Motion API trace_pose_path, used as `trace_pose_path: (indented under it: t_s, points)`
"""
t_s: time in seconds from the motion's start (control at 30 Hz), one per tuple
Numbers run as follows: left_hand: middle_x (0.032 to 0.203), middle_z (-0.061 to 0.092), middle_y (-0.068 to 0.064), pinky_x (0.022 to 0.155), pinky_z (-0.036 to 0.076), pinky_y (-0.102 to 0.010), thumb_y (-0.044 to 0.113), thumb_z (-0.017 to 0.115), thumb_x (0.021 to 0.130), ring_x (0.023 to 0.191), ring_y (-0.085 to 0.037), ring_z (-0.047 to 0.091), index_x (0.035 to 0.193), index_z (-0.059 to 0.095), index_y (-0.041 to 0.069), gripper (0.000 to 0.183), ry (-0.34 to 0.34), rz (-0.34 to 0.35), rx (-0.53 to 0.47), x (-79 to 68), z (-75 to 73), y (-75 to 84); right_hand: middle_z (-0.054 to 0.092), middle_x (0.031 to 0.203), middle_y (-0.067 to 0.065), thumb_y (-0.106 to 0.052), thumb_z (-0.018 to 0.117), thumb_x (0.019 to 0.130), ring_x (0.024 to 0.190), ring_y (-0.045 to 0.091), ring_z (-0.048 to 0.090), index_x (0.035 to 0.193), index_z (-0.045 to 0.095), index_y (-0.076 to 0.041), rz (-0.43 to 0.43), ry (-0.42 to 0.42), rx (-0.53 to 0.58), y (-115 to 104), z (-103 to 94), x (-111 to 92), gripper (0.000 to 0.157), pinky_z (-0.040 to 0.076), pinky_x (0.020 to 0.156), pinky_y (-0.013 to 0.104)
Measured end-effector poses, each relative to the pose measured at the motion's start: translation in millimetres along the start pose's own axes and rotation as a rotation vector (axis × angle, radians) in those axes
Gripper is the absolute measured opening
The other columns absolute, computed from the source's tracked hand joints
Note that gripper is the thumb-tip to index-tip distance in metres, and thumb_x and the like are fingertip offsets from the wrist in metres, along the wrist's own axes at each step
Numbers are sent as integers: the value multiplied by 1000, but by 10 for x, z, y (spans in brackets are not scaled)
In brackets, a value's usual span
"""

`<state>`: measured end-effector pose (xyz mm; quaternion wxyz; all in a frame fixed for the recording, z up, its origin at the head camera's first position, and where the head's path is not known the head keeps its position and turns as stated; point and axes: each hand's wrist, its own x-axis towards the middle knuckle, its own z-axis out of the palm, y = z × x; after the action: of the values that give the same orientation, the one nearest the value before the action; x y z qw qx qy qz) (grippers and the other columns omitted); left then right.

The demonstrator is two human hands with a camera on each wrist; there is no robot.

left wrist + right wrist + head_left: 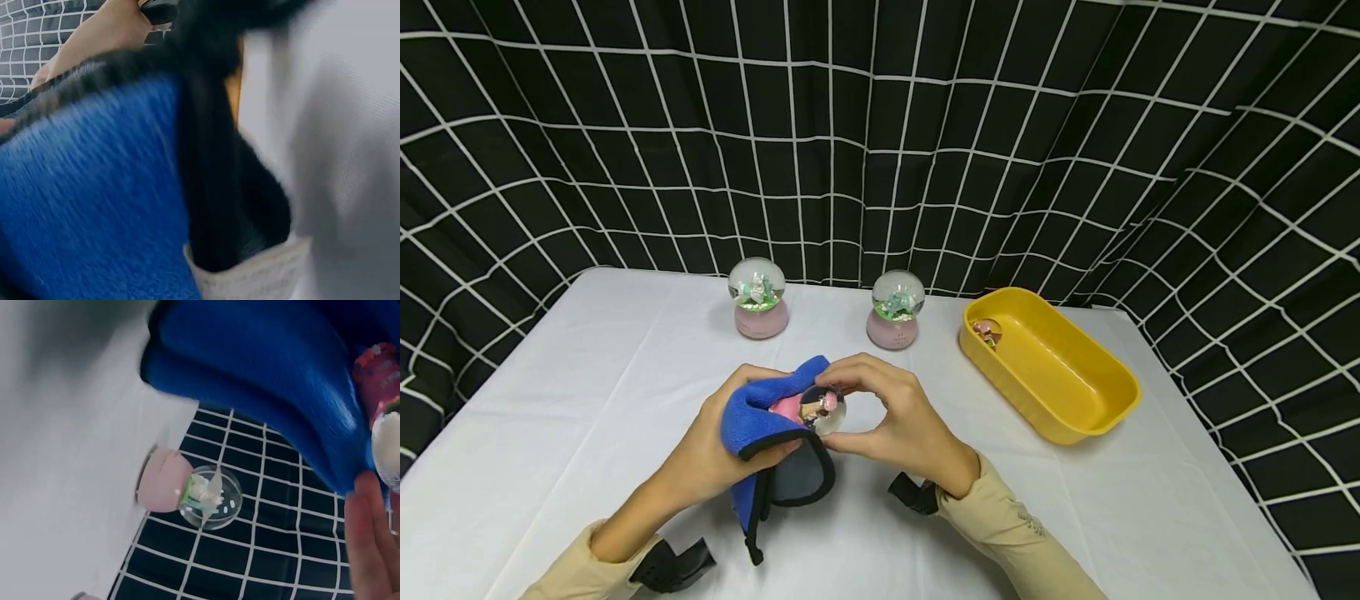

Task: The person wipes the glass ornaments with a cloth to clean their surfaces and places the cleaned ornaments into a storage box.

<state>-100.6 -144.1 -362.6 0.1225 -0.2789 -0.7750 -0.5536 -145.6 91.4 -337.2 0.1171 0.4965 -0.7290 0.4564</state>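
Observation:
My left hand grips a blue cloth with black edging, folded round the pink base of a small snow globe. The globe lies tilted, its clear dome toward the right and a pink figure inside. Thumb and fingers of my right hand pinch the dome from its two sides. In the left wrist view the blue cloth fills most of the picture, hiding the globe. The right wrist view has the snow globe's pink base against the cloth, with right fingertips beside the dome.
Two snow globes with pink bases stand at the back, one on the left and one in the middle. On the right, a yellow tub holds another small globe in its left end. A black grid curtain hangs behind the white table.

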Motion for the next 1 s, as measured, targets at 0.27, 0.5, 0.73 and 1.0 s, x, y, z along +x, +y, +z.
trace_pose_path:
  t_s: [0.27, 0.5, 0.73, 1.0]
  points:
    - [128, 58, -9, 103, 44, -17, -12, 83, 66, 122, -7, 56, 128, 52, -1, 70, 53, 110, 48, -6, 12, -32, 66, 124, 14, -4, 82, 79, 83, 9, 70, 128, 59, 0, 283, -104, 136, -49, -27, 3, 54, 59, 78, 24]
    - [125, 61, -10, 96, 47, -16, -8, 85, 66, 113, -4, 59, 131, 49, 3, 75, 54, 40, 75, -16, 10, -36, 70, 121, 10, -11, 78, 86, 82, 5, 68, 124, 65, -4, 342, -81, 159, -57, -19, 16, 41, 60, 77, 26]
    - [120, 63, -1, 94, 45, -16, -5, 80, 76, 107, -5, 60, 129, 50, 7, 63, 46, -79, -1, -8, 26, -7, 70, 120, 12, -7, 80, 83, 96, 12, 71, 123, 65, -2, 229, -64, 173, -55, -25, 2, 43, 59, 83, 26]
    - [111, 63, 3, 91, 46, -17, -8, 68, 84, 100, -7, 61, 121, 61, 6, 40, 67, -35, -85, 10, 28, -3, 67, 126, 14, -3, 79, 82, 112, 20, 67, 124, 63, -1, 77, -114, 151, -39, -36, -10, 45, 56, 92, 28]
